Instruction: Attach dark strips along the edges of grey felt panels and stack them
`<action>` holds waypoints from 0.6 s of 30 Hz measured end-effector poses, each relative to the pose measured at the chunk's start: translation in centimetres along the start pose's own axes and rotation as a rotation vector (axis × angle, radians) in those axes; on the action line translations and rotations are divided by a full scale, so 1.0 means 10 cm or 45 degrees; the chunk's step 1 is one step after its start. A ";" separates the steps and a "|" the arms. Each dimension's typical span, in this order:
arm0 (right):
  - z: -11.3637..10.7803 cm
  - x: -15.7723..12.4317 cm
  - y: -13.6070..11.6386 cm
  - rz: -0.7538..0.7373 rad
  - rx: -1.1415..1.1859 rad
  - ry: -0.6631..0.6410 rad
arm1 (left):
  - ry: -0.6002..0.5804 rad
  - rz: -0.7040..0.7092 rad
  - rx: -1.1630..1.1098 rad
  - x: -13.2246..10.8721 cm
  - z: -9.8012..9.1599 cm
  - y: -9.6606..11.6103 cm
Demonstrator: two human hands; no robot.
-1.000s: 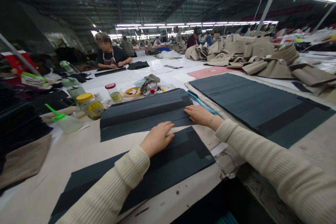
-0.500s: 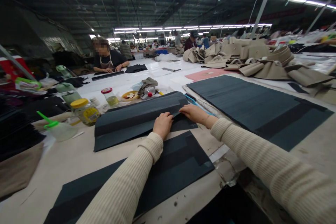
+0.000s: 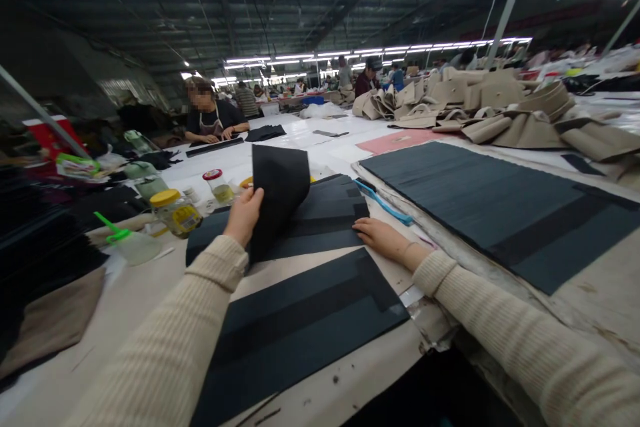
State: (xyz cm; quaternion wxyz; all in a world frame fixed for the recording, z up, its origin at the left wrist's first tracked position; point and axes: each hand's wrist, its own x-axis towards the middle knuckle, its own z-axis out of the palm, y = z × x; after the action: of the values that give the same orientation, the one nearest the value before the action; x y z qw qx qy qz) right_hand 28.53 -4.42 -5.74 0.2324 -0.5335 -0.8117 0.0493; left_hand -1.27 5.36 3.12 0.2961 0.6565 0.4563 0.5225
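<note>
My left hand [image 3: 243,215] grips the edge of a dark sheet [image 3: 280,187], thin and fabric-like, raised and curled up off a stack. That stack of dark blue-grey sheets [image 3: 330,203] with blacker bands lies on the table under it. At the stack's right end rests my right hand [image 3: 377,233], its fingers stretched out and touching the edge. Closer to me lies another dark sheet [image 3: 300,327] with a black strip along it, partly hidden by my left sleeve. A tool with a light-blue handle [image 3: 387,205] lies just beyond my right hand.
A large dark panel [image 3: 490,207] lies on the right. Jars [image 3: 175,212] and a green-spouted squeeze bottle [image 3: 133,243] stand at left. Beige pieces [image 3: 480,103] are heaped at the back right. A co-worker [image 3: 213,117] works across the table.
My left hand has moved left and lifted a dark sheet up from the stack. My right hand has shifted slightly down and right to the stack's end. The view has turned slightly.
</note>
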 end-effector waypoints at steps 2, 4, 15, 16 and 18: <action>-0.03 0.04 -0.02 0.006 0.040 -0.001 | 0.059 0.044 0.023 0.07 -0.43 0.23; -0.11 0.07 -0.08 0.076 0.152 0.030 | 0.123 0.129 0.130 0.05 -0.77 0.55; -0.48 -0.44 -0.63 0.771 1.449 -0.220 | -1.087 0.861 1.150 -1.92 0.10 1.09; -0.46 -0.52 -0.61 0.820 1.495 -0.254 | -1.121 0.882 1.159 -2.10 0.19 0.97; -0.42 -0.67 -0.54 0.893 1.584 -0.326 | -1.101 0.868 1.174 -2.35 0.27 0.76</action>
State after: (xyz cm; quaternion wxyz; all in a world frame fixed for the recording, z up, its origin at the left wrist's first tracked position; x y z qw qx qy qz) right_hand 27.90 -13.39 -2.41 0.3666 -0.5216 -0.4352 0.6358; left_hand 2.61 -18.84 -0.82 -0.0370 0.9690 0.2421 0.0331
